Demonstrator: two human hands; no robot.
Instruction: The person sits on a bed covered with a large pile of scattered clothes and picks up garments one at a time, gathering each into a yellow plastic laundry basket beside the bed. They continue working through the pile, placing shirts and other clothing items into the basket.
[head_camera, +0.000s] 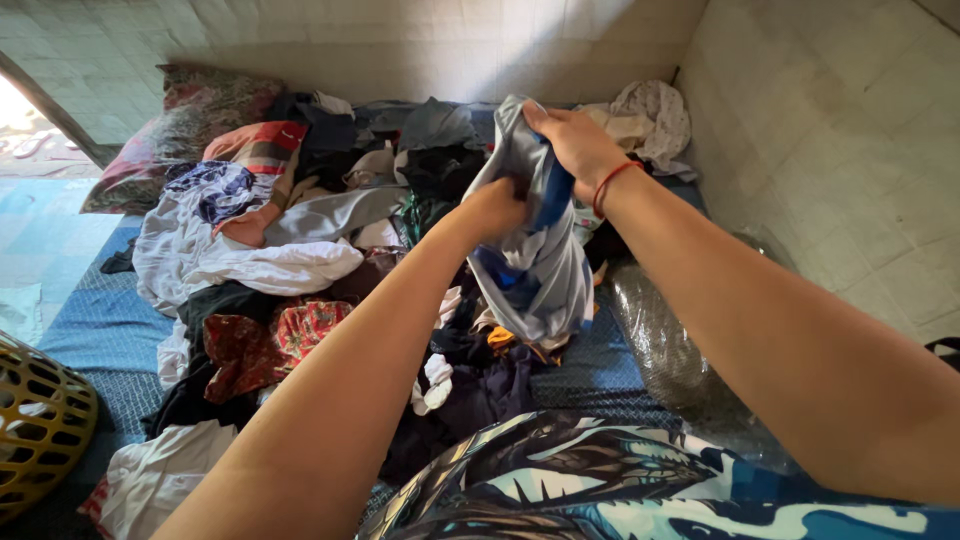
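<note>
Grey-and-blue garment (535, 265): thin, smooth, slightly glossy fabric, pale grey with bright blue panels; held up above the middle of the bed, hanging in soft vertical folds, lower end just over the clothes heap

Left hand (497, 208): clenched on a bunch of the garment at mid-height, knuckles toward the camera

Right hand (575, 140): gripping the garment's top edge, fingers curled over the cloth; thin red cord bracelet (612, 183) on the wrist

Clothes heap (300, 250): loose, crumpled pile across the bed; white cotton-like pieces, grey and black items, a red patterned cloth (270, 340), a red-striped piece, a blue-and-white printed one

Cushion (190, 125): floral-patterned, faded, propped at the far left corner of the bed

Clear plastic bag (670, 350): crinkled, shiny, lying along the bed's right edge by the wall

Bed (100, 330): covered in blue woven-look sheet with fine pattern

Basket (40, 420): yellow plastic, round, openwork wall, beside the bed at lower left

Wall (820, 130): pale square tiles, meeting in a corner behind the bed; daylight at the far left
</note>
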